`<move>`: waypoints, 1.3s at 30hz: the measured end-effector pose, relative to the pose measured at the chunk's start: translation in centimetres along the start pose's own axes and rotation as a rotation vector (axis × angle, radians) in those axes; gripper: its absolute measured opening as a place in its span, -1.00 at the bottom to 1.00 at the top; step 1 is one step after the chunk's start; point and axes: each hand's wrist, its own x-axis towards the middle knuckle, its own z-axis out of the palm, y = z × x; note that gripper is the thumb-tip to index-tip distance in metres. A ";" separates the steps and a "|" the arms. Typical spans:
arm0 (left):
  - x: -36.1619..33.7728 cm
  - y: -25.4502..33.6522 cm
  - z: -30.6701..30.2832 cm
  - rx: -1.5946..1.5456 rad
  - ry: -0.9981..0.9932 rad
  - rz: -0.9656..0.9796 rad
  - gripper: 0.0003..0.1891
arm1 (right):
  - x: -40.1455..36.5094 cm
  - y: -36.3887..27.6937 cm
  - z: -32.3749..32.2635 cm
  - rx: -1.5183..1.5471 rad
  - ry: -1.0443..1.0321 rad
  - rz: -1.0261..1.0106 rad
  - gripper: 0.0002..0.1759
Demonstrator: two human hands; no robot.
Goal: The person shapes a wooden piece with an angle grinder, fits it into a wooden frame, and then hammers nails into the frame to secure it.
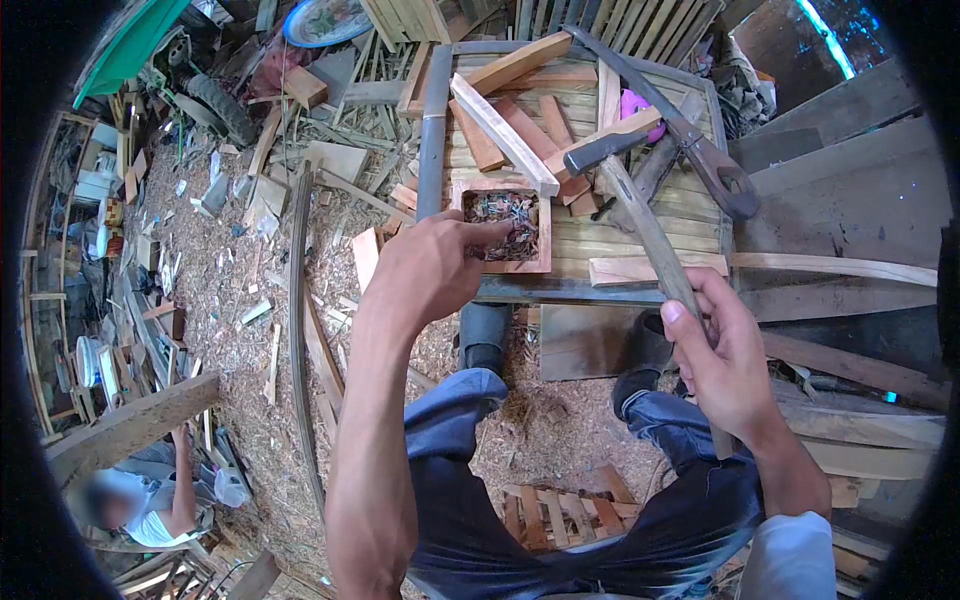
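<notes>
A small wooden box (543, 235) sits at the near left of the slatted work table (675, 215), with a jumble of nails (497, 207) in it. My left hand (432, 262) reaches over its left side, the index finger stretched out onto the nails; the other fingers are mostly hidden. My right hand (722, 352) is wrapped round the wooden handle of a hammer (645, 222). The hammer's dark head lies up over the table, and the handle's end points down toward my leg. Beneath the handle, a pale wood strip (630, 270) lies along the table's near edge.
A handsaw (705, 160) lies across the table's right side, near a pink object (640, 108). Several wood pieces (505, 130) are piled at the back. Shavings and scraps cover the floor (235, 300). Another person (150, 510) sits at the lower left, near a thick beam (135, 425).
</notes>
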 end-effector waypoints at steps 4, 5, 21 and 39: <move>0.2 -0.1 0.0 -0.040 0.133 0.009 -0.62 | 0.0 -0.1 0.1 0.002 0.002 0.004 -0.73; 0.4 0.0 -0.1 -0.057 0.176 -0.004 -0.63 | 0.0 -0.1 0.0 0.002 0.003 0.007 -0.73; 1.7 0.9 3.0 0.136 0.443 0.014 -0.58 | -0.3 -1.1 -0.2 -0.053 0.002 0.081 -0.71; 1.8 2.0 3.0 0.124 0.474 0.067 -0.69 | -0.2 -1.1 -0.4 -0.058 0.018 0.078 -0.74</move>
